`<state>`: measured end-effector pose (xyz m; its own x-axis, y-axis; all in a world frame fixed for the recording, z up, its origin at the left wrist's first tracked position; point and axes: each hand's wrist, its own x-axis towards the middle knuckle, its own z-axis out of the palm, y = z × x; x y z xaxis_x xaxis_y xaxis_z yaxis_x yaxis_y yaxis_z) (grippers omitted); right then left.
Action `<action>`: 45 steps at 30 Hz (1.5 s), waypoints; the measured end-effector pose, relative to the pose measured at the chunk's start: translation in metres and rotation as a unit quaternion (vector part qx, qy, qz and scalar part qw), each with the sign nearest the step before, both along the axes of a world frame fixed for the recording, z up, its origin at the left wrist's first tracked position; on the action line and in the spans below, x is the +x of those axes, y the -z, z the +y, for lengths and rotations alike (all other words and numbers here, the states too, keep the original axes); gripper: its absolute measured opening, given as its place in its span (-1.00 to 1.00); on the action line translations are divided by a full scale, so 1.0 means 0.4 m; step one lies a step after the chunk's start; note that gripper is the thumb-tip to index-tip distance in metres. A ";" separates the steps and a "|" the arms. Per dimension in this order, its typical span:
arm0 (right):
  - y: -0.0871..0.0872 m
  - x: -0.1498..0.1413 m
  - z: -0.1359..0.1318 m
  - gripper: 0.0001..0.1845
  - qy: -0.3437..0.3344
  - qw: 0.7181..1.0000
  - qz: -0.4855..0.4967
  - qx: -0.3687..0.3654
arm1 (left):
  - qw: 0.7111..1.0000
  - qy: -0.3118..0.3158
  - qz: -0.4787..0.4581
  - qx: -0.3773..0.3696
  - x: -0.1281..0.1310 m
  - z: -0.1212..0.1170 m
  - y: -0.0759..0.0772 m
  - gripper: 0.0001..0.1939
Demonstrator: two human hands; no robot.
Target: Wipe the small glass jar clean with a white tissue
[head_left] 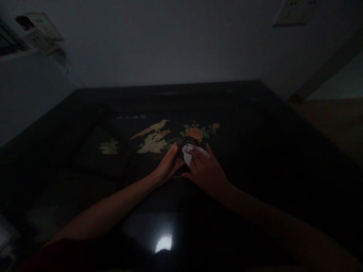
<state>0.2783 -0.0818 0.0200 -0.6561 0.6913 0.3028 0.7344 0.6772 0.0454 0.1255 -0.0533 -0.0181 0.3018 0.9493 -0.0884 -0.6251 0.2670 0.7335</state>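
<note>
In dim light, the left hand [168, 166] grips a dark round dish [181, 145] by its left side, near the middle of the table [241, 128]. The right hand [210, 172] holds a white tissue [202, 151] against the dish. Beyond them, nearer the table's far edge, the glossy top bears a bird [150, 129], a flower [195, 133] and a line of characters [131, 117]. A glare [164, 243] shines towards the near edge. Past the far edge rises a wall [170, 45], with a socket [293, 12] above the far right corner.
</note>
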 end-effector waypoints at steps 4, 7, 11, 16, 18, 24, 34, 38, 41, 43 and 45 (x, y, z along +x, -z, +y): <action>0.008 -0.001 0.000 -0.35 0.017 1.000 -0.011 -0.002 | 1.000 -0.002 0.001 -0.014 0.000 0.000 -0.001 -0.66; 0.017 0.000 0.010 -0.32 0.017 1.000 -0.002 -0.006 | 1.000 0.003 0.003 -0.014 -0.002 0.000 0.002 -0.64; 0.024 0.009 0.028 -0.33 -0.028 0.999 0.016 -0.018 | 1.000 0.018 0.011 -0.012 -0.004 -0.001 0.005 -0.60; 0.022 0.024 0.044 -0.31 -0.115 0.992 0.032 -0.041 | 1.000 0.012 0.009 -0.021 -0.005 -0.001 0.006 -0.60; 0.023 0.026 0.048 -0.33 -0.125 0.990 0.036 -0.046 | 1.000 0.008 0.006 -0.025 -0.006 0.000 0.007 -0.60; 0.028 0.022 0.052 -0.37 -0.104 0.992 0.063 -0.044 | 0.999 0.011 -0.011 -0.038 -0.007 0.003 0.012 -0.61; 0.037 0.020 0.054 -0.41 -0.104 0.994 0.023 -0.016 | 1.000 0.015 -0.007 -0.023 -0.001 0.004 0.005 -0.62; 0.041 0.005 0.039 -0.34 -0.040 0.999 0.014 -0.004 | 1.000 0.015 0.009 0.007 0.000 -0.003 0.002 -0.66; 0.037 -0.005 0.021 -0.35 -0.006 1.000 0.007 -0.005 | 0.999 0.008 0.021 0.025 0.003 -0.006 -0.001 -0.68; 0.033 -0.009 0.010 -0.39 0.007 1.000 -0.001 -0.005 | 0.999 0.006 0.028 0.031 0.004 -0.005 -0.001 -0.67; 0.028 -0.011 0.002 -0.42 0.015 1.000 -0.006 -0.004 | 0.999 0.004 0.036 0.034 0.005 -0.005 0.000 -0.64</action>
<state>0.2740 -0.0808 0.0087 -0.6388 0.7124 0.2906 0.7535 0.6557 0.0490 0.1273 -0.0553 -0.0183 0.3047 0.9513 -0.0464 -0.5677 0.2205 0.7932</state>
